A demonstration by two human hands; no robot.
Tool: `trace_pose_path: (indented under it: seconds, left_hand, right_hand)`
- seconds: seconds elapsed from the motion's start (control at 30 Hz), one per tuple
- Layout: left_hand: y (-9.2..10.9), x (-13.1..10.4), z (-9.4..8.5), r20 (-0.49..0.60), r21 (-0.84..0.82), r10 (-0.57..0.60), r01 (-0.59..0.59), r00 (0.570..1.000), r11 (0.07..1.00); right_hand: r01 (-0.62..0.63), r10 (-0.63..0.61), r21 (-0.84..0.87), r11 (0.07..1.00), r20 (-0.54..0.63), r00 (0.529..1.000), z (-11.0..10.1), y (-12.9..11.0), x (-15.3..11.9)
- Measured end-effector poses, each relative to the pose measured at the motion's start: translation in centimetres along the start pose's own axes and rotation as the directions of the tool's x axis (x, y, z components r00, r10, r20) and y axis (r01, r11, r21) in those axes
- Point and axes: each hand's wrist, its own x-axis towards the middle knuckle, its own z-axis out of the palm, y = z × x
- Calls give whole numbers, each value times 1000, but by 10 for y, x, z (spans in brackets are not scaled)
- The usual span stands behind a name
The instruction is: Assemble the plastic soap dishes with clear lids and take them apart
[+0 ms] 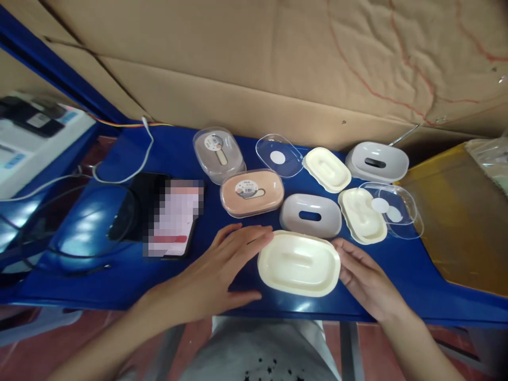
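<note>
Right grip (365,275) pinches a cream tray (299,263), left grip (225,267) spread near a peach box (253,206), its slot (261,193) showing cream.

Phone screen (173,219) blurred into blocks; amber box (460,217) cut off right

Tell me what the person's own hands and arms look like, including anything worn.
The left hand and right hand are ungloved, with slender fingers and no rings showing. The visible forearms are sleeveless, without watch, bracelet, cable or clear markings. A grey top bears small dark stars.
</note>
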Motion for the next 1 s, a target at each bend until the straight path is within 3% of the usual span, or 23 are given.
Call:
trace_pose_path:
  seconds: [0.13,0.23,0.3,0.4,0.47,0.53,0.57,0.7,0.8,0.9,1.0]
  left_hand:
    - [1,-14,25,-51,62,-32,36,998,997]
    - [4,-13,36,-105,152,-10,26,994,988]
    - [7,-12,37,-142,201,3,26,990,979]
    - [10,-11,35,-169,255,-1,45,986,966]
    - [10,-11,35,-166,287,15,34,986,957]
    - [9,-8,36,-128,323,70,-25,989,946]
    - [7,-6,36,-95,342,106,-68,990,937]
    - [3,6,36,52,384,188,-194,981,903]
    - [0,9,36,29,365,174,-172,984,915]
    - [0,8,37,-55,315,120,-97,991,944]
    - [0,9,39,-88,290,74,-46,993,956]
  right_hand:
    - [31,-25,-180,983,36,999,-1,4,3]
    - [196,-217,-462,865,9,976,-7,5,4]
    - [340,-430,-665,665,31,902,-12,4,2]
    - [484,-639,-840,247,235,733,-19,2,-3]
    - [524,-639,-851,-15,411,650,-23,-3,-3]
    - [540,-567,-822,-182,537,625,-28,-11,3]
    - [545,-526,-809,-222,569,631,-30,-17,7]
    - [543,-409,-813,-211,578,706,-39,-42,36]
    - [560,-324,-812,-164,581,747,-43,-52,54]
    - [571,-364,-810,-133,576,732,-44,-54,61]
    - [571,-496,-813,-115,545,676,-48,-54,58]
